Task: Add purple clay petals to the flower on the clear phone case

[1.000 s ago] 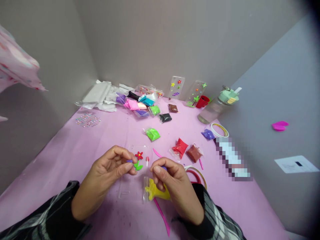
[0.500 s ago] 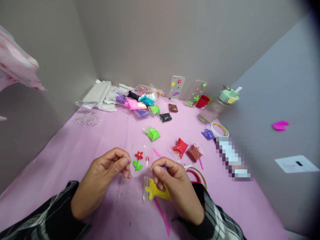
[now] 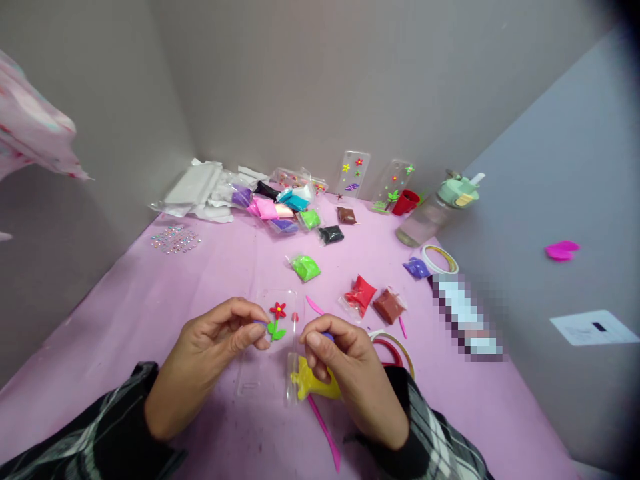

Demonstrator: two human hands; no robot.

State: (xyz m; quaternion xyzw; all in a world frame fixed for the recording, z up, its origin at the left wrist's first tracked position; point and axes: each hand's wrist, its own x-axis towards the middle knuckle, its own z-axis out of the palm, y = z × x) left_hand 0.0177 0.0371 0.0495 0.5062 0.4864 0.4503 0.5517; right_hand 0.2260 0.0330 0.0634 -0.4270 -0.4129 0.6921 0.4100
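A clear phone case (image 3: 250,377) lies on the pink table, bearing a red clay flower (image 3: 278,310) with a green stem and leaves (image 3: 276,331). Over its left side, my left hand (image 3: 220,347) pinches a small bit of purple clay (image 3: 261,324) between thumb and fingertips. My right hand (image 3: 345,363), closed, holds a purple clay piece (image 3: 329,336) that shows among its curled fingers. Beneath the right hand is a yellow clay packet (image 3: 313,381). A small red clay piece (image 3: 295,317) sits near the case's right edge.
Red (image 3: 361,295), brown (image 3: 389,306) and green (image 3: 306,268) clay packets lie beyond my hands. Tape rolls (image 3: 393,350) and a pink tool (image 3: 325,433) are nearby. Two decorated cases (image 3: 353,175) lean at the back wall, left of a bottle (image 3: 425,217).
My left hand has shifted slightly right, and the purple bit at its fingertips shows more clearly. My right hand has stayed in nearly the same place.
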